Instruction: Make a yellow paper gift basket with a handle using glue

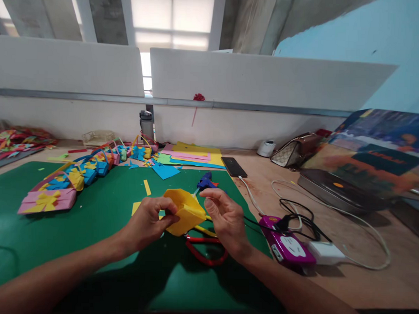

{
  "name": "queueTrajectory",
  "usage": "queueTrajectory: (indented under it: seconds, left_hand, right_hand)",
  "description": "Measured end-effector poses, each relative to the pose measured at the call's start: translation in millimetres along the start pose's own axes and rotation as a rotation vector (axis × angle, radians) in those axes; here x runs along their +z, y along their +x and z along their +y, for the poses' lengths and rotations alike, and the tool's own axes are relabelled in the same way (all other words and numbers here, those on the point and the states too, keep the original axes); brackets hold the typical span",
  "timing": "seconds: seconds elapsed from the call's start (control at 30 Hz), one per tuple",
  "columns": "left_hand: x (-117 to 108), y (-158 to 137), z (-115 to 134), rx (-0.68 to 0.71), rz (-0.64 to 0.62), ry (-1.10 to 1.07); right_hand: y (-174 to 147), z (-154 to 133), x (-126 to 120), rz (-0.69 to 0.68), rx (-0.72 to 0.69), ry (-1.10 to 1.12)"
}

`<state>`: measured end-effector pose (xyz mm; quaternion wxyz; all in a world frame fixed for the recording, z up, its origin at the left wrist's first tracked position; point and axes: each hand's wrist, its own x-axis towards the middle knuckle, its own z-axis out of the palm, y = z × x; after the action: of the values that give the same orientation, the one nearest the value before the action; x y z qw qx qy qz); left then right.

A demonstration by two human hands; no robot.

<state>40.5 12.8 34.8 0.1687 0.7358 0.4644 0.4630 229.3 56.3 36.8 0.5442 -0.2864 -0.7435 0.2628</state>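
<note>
Pinched between the thumb and fingers of my left hand is a small yellow folded piece, shaped like a little pouch or box, its open side facing me. My right hand hovers just right of the piece, fingers curved, and holds nothing I can see. Under the hands lie red-handled scissors and a yellow strip, partly hidden. A blue glue gun rests just behind my right hand.
A green cutting mat covers the table. Small decorated baskets line its left side. Coloured sheets, a phone and a bottle stand behind. On the right are a purple power strip, cables and a dark case.
</note>
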Motion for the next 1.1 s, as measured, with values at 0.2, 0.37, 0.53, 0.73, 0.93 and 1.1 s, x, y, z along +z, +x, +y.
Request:
queueTrajectory:
  seconds: [0.2,0.37,0.53,0.73,0.93,1.1]
  left_hand:
    - [3,-6,3,0.196,0.04,0.141]
    - [6,-7,6,0.329,0.065,0.249]
    - [9,-9,10,0.372,0.073,0.325]
    - [8,-10,12,0.36,0.05,0.35]
    - [8,-10,7,0.341,0.052,0.359]
    - [9,-9,1,0.336,0.083,0.371]
  right_hand:
    - [-2,-8,-1,-0.07,-0.285,-0.129]
    - [-5,-13,-1,-0.082,-0.402,-0.173]
    - [-5,-15,-1,-0.075,-0.437,-0.196]
    - [-5,-16,-3,-0.075,-0.47,-0.214]
    - [-3,-20,-5,-0.081,-0.519,-0.264]
    - [2,-20,-10,-0.002,-0.439,-0.262]
